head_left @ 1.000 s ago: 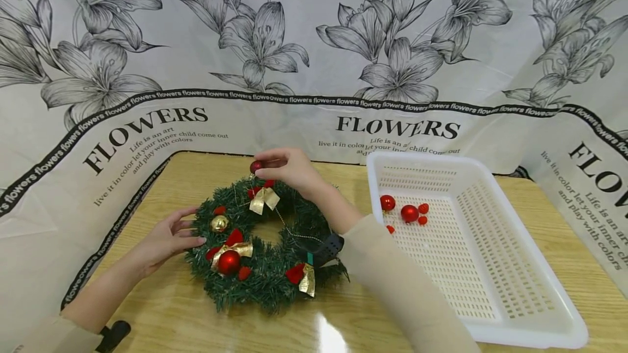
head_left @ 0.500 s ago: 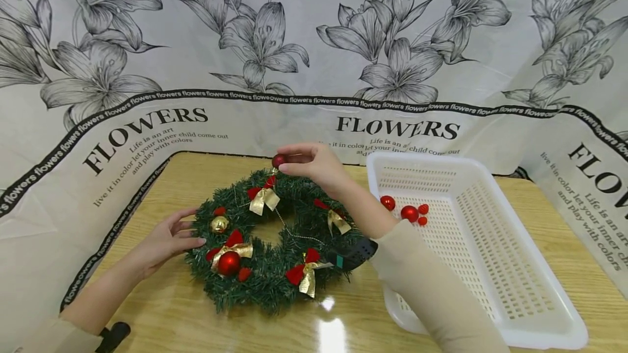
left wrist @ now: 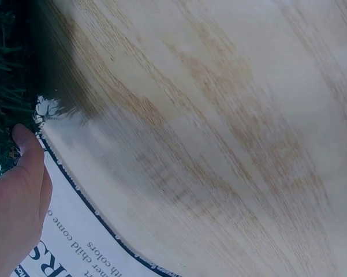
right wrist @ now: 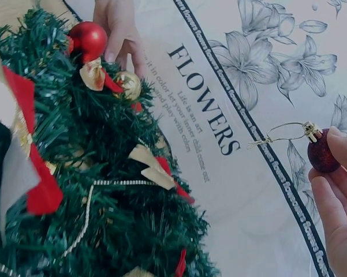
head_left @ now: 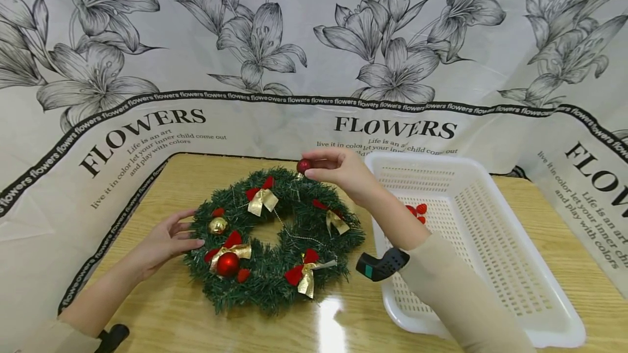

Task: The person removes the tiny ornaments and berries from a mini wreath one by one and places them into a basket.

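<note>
A dark red, glittered Christmas bauble (right wrist: 323, 156) is pinched by the right hand (head_left: 345, 173) and held clear of the wreath, near its far rim. Its gold cap (right wrist: 313, 133) is turned downward in the head view, and a loop of thin gold cord is tied to it. The round green artificial wreath (head_left: 265, 283) is laid flat and is touched at its left edge by the left hand (head_left: 167, 243). It is trimmed with four red-and-gold bows (head_left: 262, 201), a beaded chain, a glossy red ball (head_left: 228, 264) and a gold ball (head_left: 218, 226).

Soft light; white glare on wooden tabletop (head_left: 169, 304); hazy left-wrist view
</note>
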A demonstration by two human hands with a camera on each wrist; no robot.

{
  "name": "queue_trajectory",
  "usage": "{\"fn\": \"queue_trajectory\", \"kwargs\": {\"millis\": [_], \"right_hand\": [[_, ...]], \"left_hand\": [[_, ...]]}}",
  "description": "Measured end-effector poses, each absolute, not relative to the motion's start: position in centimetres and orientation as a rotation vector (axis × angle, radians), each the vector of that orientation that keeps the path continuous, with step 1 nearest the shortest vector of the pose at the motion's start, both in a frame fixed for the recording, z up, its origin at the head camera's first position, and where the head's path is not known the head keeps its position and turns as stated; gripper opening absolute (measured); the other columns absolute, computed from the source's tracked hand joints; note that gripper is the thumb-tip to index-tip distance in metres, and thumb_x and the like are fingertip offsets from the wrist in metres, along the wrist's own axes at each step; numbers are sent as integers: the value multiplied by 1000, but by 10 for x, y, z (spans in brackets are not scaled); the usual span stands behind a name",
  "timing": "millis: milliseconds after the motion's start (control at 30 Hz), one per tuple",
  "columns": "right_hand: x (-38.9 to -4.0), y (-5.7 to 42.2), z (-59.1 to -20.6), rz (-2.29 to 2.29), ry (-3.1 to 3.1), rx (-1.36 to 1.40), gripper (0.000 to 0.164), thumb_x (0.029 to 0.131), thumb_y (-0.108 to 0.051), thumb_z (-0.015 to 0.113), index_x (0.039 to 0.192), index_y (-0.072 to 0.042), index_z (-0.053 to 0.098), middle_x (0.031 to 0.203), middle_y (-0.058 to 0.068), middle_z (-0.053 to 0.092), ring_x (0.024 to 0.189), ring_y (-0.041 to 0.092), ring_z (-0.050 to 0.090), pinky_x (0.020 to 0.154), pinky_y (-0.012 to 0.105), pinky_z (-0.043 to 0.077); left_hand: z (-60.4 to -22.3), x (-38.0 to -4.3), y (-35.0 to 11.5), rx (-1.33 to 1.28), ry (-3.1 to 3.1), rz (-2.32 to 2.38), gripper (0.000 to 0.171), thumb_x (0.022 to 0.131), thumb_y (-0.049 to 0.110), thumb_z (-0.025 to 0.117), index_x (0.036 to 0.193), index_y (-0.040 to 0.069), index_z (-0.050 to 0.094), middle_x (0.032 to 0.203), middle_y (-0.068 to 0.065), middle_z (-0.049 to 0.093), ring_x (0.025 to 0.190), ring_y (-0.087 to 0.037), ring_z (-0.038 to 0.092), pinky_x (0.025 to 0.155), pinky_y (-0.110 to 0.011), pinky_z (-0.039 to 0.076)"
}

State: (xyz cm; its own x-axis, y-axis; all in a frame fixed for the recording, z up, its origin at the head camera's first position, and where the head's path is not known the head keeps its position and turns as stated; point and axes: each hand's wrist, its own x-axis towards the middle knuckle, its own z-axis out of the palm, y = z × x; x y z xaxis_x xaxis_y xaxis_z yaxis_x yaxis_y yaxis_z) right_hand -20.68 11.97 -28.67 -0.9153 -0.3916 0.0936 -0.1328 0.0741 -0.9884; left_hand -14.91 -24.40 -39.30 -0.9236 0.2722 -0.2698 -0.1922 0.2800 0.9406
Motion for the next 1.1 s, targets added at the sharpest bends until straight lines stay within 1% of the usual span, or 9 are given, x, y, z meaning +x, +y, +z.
{"fn": "queue_trajectory", "kwargs": {"millis": [67, 267, 467, 767, 933, 1100], "right_hand": [[-205, 126, -288, -1959, 2151, -539, 39, 83, 4, 65, 121, 8, 57, 111, 11, 65, 95, 14, 64, 84, 32, 51], [-201, 145, -293, -1964, 2161, -510, 40, 83, 4, 65, 122, 9, 56, 103, 2, 68, 93, 13, 65, 84, 31, 51], [-195, 164, -295, -1921, 2219, -465, 44, 83, 1, 67, 123, 10, 54, 103, 1, 68, 94, 12, 64, 84, 29, 51], [-187, 192, -297, -1816, 2343, -397, 43, 83, -6, 70, 122, 7, 57, 107, 4, 68, 95, 10, 64, 84, 25, 50], [-183, 208, -299, -1805, 2354, -352, 45, 84, -6, 69, 123, 9, 54, 101, -2, 69, 94, 8, 64, 81, 23, 50], [-179, 224, -304, -1806, 2361, -298, 47, 84, -7, 68, 125, 12, 52, 97, -8, 69, 92, 6, 65, 81, 20, 50]], "left_hand": [[-393, -149, -244, 74, 2174, 1685, 87, 86, 10, 67, 149, 2, 8, 145, -36, 10, 129, -53, 18, 98, -55, 36], [-395, -149, -245, 82, 2171, 1693, 86, 85, 9, 67, 149, 2, 8, 145, -36, 10, 129, -53, 18, 97, -54, 38], [-395, -149, -245, 71, 2176, 1686, 87, 85, 9, 67, 149, 2, 8, 145, -36, 10, 130, -54, 17, 98, -56, 36], [-396, -150, -245, 81, 2180, 1688, 86, 86, 10, 67, 149, 3, 9, 145, -36, 10, 130, -53, 17, 97, -56, 36], [-397, -150, -245, 79, 2178, 1691, 87, 85, 12, 68, 149, 3, 10, 146, -36, 9, 130, -53, 16, 98, -56, 35], [-397, -151, -246, 81, 2179, 1691, 87, 85, 13, 68, 149, 3, 10, 146, -36, 9, 130, -53, 16, 98, -57, 35]]}}
